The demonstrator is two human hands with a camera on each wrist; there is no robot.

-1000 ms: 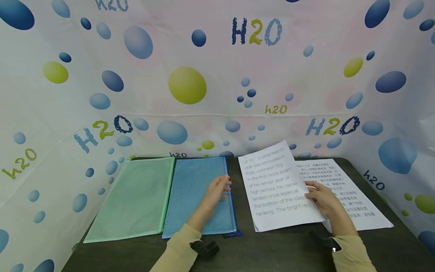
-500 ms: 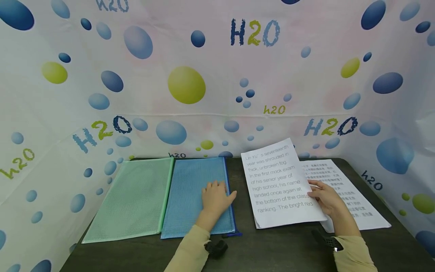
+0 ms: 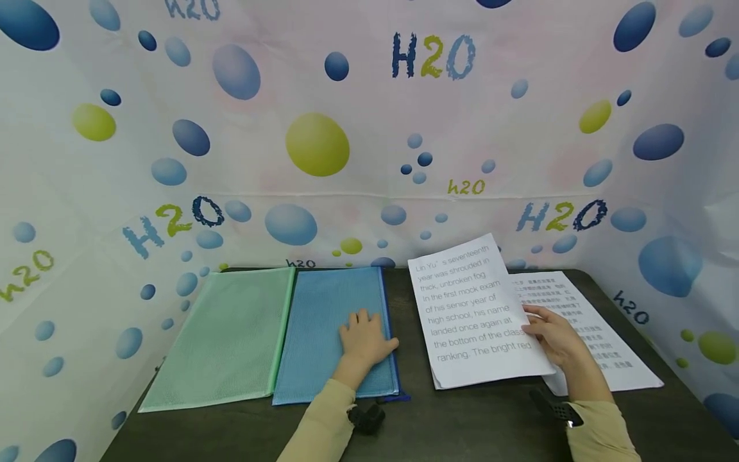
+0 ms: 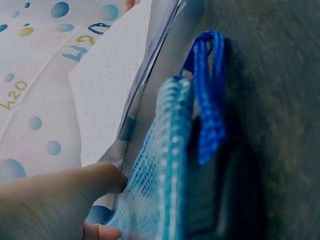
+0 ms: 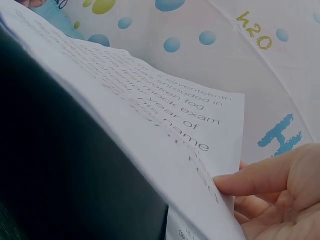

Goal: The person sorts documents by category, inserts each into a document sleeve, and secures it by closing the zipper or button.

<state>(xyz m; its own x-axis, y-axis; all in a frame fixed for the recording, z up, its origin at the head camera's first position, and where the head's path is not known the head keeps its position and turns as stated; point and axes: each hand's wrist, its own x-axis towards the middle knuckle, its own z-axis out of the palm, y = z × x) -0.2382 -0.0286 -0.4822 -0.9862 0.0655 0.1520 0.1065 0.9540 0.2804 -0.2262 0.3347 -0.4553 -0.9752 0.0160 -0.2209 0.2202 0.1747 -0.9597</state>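
Note:
A blue mesh zip pouch (image 3: pixel 323 301) lies flat in the middle of the table, with a blue pull loop (image 4: pixel 210 95) at its near right corner. On it rests my left hand (image 3: pixel 365 343), palm down, fingers spread and the thumb toward the zip edge. My right hand (image 3: pixel 557 340) pinches the right edge of white sheets printed with English text (image 3: pixel 467 314); the thumb (image 5: pixel 250 182) lies on top and the other fingers are underneath. The held sheets are raised at a tilt and partly cover paper printed with Chinese characters (image 3: pixel 612 350) lying on the right.
A green mesh zip pouch (image 3: pixel 231 333) lies left of the blue one, their edges close together. The dark table (image 3: pixel 462 423) ends at a white patterned backdrop (image 3: pixel 369 147) behind and at the sides. Black bands with cameras sit on both wrists.
My left hand has turned palm down and settled on the blue pouch with fingers spread. My right hand keeps its pinch on the printed sheets, which shift only slightly.

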